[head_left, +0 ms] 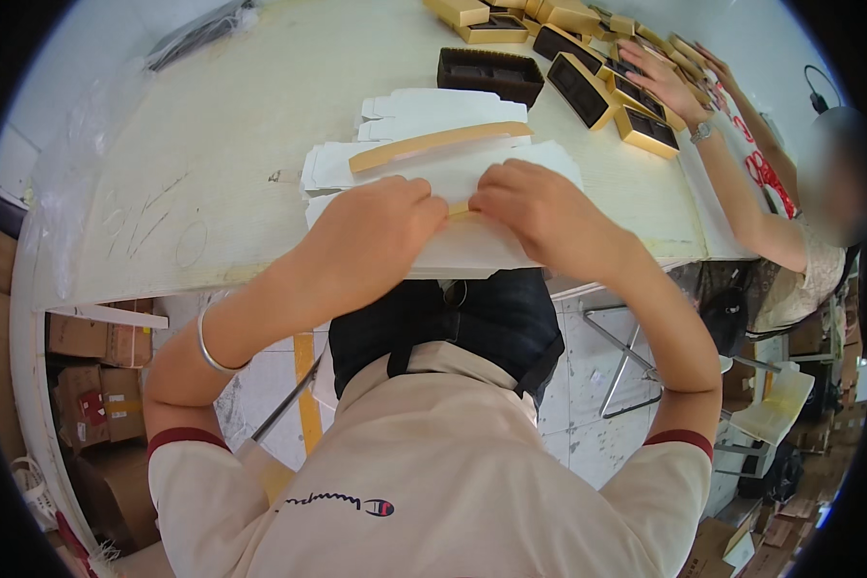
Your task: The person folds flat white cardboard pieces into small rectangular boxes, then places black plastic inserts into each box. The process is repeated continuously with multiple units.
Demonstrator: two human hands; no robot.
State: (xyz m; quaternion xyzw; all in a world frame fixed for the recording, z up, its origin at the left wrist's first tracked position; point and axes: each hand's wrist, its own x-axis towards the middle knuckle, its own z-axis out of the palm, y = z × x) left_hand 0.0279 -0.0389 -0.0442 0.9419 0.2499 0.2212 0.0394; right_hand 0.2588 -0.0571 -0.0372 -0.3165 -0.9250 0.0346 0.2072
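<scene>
**Operator:** Both hands are clamped on the same piece. My left hand [380,226] and right hand [539,217] are curled knuckles-up, fingers pressed down onto the flat white die-cut cardboard box blank [472,252], pinching it along a thin tan cardboard strip [458,206] that peeks out between the two fists.

**Observer:** Which way does the blank run from there?

**Operator:** Its long axis goes left to right, straight under both fists and out past each of them. The near edge overhangs the table's front edge [202,275], toward my body. Neither hand is closer; they sit side by side, almost touching, on the middle of it.

**Observer:** And beyond the hands?

**Operator:** Just past the knuckles lies a stack of more white flat blanks [424,120], with a second long tan strip [438,144] laid slantwise across them. Further out sits a black plastic compartment tray [491,75]. Out to the right of that, well apart from my grip, stand several gold-sided open boxes with black inserts [588,91].

**Observer:** Anyone else in there?

**Operator:** A co-worker's hand [660,82] rests among those gold boxes, wristwatch on the arm. It's nowhere near my blank. On my own left wrist there's a silver bangle [212,352].
</scene>
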